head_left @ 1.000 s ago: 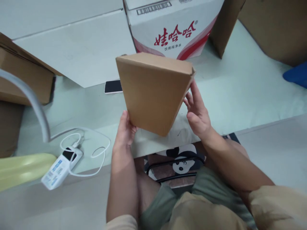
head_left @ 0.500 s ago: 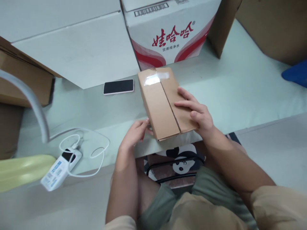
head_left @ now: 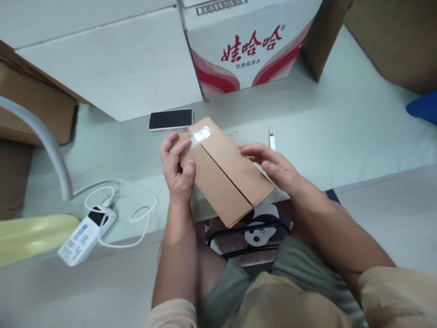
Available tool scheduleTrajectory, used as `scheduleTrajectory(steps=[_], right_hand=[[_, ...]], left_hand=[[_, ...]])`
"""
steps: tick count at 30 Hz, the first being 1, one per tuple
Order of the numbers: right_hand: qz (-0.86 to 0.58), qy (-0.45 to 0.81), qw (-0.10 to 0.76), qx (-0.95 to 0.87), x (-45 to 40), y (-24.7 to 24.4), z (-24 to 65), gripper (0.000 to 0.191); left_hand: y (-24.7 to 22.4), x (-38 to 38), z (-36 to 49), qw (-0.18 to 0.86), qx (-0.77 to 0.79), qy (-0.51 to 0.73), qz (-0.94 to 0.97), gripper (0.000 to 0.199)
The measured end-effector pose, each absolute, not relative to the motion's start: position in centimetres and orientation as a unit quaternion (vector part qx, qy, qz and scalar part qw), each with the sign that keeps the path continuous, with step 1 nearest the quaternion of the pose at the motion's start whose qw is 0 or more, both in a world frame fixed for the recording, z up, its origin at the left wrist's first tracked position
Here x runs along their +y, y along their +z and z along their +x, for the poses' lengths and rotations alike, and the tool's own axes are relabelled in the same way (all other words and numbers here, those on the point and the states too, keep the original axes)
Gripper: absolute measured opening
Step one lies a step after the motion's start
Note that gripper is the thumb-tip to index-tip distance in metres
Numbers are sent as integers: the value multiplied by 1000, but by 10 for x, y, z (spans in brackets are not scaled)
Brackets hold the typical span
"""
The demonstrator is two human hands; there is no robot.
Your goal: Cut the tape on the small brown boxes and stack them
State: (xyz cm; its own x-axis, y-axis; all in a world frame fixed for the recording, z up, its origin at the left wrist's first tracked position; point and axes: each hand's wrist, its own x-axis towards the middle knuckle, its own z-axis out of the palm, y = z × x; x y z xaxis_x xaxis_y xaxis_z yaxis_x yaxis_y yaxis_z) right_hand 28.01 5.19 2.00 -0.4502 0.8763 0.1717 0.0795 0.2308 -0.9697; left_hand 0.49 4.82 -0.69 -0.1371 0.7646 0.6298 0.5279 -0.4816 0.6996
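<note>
Our small carton point(head_left: 227, 175) is plain brown over a pale green surface point(head_left: 341, 132). Beyond the carton, we see a white box point(head_left: 252, 48) with red lettering and red bands; left of the carton, a white device point(head_left: 80, 241) with blue print; this side of the carton, a black-and-white panda print point(head_left: 255, 236).

illumination: moderate, diffuse, slightly cool | glare: bright white patch on clear tape point(head_left: 203, 133) | shadow: soft, beside printed carton point(head_left: 252, 77) | blur: small lettering on white device point(head_left: 80, 239) smeared | edges: wide-angle stretching
</note>
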Motion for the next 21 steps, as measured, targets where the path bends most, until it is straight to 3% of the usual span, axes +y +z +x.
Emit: scheduleTrajectory(steps=[3,6,9,11,13,18,21], right_hand=[[-570,320,384,-652,63,7,291,36],[-699,164,267,-643,73,-6,306,45],[-723,140,175,-653,78,-13,314,56],[-723,156,162,-653,79,-13,313,57],[-708,208,206,-643,80,-11,308,55],[-528,481,451,-536,83,-4,302,35],[-442,529,538,-485,85,1,302,35]], left_hand=[[-9,45,5,112,486,577,646,47],[-10,44,6,115,494,578,639,46],[-9,44,6,100,502,573,640,49],[-9,44,7,92,500,573,643,50],[-8,44,8,87,496,576,644,47],[-11,44,15,90,503,585,630,49],[-14,43,21,93,491,580,644,50]])
